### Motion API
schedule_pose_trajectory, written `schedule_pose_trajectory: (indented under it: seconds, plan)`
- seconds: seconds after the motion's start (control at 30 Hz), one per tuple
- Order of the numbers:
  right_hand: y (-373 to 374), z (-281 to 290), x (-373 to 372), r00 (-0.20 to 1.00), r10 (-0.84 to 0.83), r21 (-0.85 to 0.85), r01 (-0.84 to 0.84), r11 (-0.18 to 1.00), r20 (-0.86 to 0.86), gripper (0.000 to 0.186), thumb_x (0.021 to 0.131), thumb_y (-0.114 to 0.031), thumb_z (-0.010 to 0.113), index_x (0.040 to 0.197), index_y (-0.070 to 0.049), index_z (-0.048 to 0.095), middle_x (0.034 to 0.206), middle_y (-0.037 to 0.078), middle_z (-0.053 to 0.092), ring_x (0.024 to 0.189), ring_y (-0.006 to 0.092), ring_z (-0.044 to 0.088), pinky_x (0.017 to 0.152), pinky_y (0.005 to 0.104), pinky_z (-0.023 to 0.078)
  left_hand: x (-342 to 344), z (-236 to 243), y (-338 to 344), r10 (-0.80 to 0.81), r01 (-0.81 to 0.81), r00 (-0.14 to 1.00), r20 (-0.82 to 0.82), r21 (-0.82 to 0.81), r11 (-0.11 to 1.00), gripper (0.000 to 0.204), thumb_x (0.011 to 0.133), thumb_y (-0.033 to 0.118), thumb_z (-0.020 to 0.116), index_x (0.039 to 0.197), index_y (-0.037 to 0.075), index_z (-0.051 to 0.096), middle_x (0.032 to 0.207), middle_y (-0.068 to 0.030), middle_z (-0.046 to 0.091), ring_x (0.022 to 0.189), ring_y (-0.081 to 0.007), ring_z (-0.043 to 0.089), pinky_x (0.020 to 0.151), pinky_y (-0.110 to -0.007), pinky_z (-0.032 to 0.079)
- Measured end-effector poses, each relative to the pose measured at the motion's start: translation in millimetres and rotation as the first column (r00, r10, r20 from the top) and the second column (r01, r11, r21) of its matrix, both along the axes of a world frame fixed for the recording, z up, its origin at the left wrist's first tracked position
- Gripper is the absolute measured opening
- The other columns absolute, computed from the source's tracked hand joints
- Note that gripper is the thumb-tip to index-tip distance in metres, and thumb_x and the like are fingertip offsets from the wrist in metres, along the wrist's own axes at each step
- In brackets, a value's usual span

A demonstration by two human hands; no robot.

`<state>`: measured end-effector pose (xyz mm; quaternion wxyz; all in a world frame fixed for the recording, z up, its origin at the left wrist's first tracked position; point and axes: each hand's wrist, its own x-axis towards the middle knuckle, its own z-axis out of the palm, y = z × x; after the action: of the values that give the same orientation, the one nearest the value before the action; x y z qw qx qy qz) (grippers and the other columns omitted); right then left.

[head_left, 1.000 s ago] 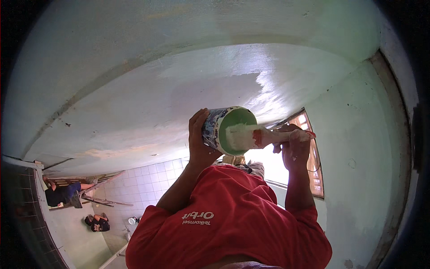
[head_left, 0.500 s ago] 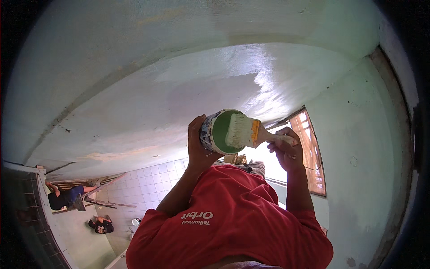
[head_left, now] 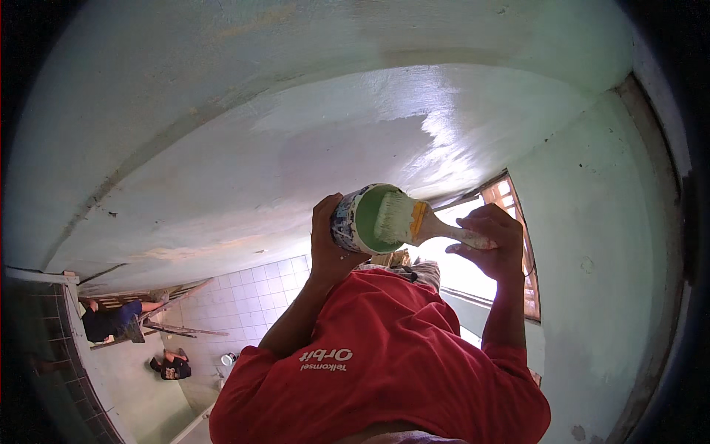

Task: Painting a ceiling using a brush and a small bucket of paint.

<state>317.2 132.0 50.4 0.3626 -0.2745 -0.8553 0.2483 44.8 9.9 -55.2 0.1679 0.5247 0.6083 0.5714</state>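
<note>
Pale-green plaster wall (head_left: 259,148), upper frame. Left hand (head_left: 329,240) clasps white-rimmed round tub (head_left: 346,222), centre; right hand (head_left: 497,237) holds flat pale-bristled brush (head_left: 435,228), best drained inside tub.

I count two hands of the wearer: one left hand (head_left: 326,240) and one right hand (head_left: 495,235). At the left hand there is one paint bucket (head_left: 346,220); in the right hand, one brush (head_left: 427,224). Below and between both hands is one red shirt (head_left: 377,355). Far to the lower left of the left hand there are two other persons, one (head_left: 112,320) above the other (head_left: 174,366), and one small white container (head_left: 227,360).
</note>
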Motion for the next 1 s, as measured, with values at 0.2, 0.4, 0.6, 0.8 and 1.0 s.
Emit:
schedule_pose_trajectory:
  seconds: [0.2,0.4,0.6,0.8,1.0]
  plan:
    - [-4,10,6,0.984,-0.005,0.007,0.004,1.000,0.178,0.058,0.047,-0.021,0.097,0.100,-0.008,0.077,0.079,0.004,0.065,0.071,0.0172,0.064,0.060,0.0307,0.053,0,-7,-3,-0.021,0.021,0.999,0.049,0.007,1.000,0.107,0.047,0.023,0.094,0.141,0.008,0.043,0.137,-0.0180,0.046,0.125,-0.0361,0.050,0.104,-0.045,0.044]
    - [-14,29,1,0.925,-0.103,0.014,0.106,0.994,0.367,0.056,0.053,-0.027,0.094,0.104,-0.009,0.077,0.075,0.002,0.064,0.065,0.0149,0.061,0.059,0.0309,0.050,0,-7,-5,-0.017,0.015,1.000,-0.026,-0.050,0.999,0.106,0.045,0.017,0.091,0.140,0.008,0.044,0.137,-0.0181,0.046,0.127,-0.0377,0.048,0.105,-0.047,0.043]
    - [-23,41,-3,0.870,-0.146,-0.029,0.181,0.983,0.472,0.049,0.063,-0.028,0.090,0.108,-0.012,0.077,0.077,0.003,0.067,0.065,0.0161,0.064,0.062,0.0307,0.053,4,-10,-7,-0.019,0.016,0.998,-0.052,-0.057,0.998,0.104,0.046,0.015,0.090,0.139,0.008,0.044,0.136,-0.0179,0.047,0.127,-0.0381,0.048,0.105,-0.047,0.043]
    - [-21,17,5,0.884,-0.070,-0.106,0.134,0.985,0.462,0.040,0.078,-0.020,0.081,0.116,-0.012,0.072,0.083,0.005,0.069,0.069,0.0199,0.065,0.067,0.0331,0.054,6,-11,-8,-0.035,0.034,0.999,-0.021,-0.048,0.998,0.101,0.047,0.010,0.089,0.137,0.007,0.045,0.136,-0.0179,0.047,0.126,-0.0374,0.049,0.105,-0.046,0.043]
    - [-15,-4,4,0.963,0.051,-0.309,0.035,0.950,0.265,0.028,0.085,-0.010,0.075,0.112,-0.007,0.072,0.082,0.006,0.063,0.073,0.0192,0.062,0.066,0.0333,0.051,6,-25,-8,-0.060,0.068,0.988,0.143,-0.052,0.996,0.102,0.046,0.009,0.089,0.138,0.006,0.043,0.133,-0.0167,0.047,0.123,-0.0351,0.050,0.103,-0.043,0.044]
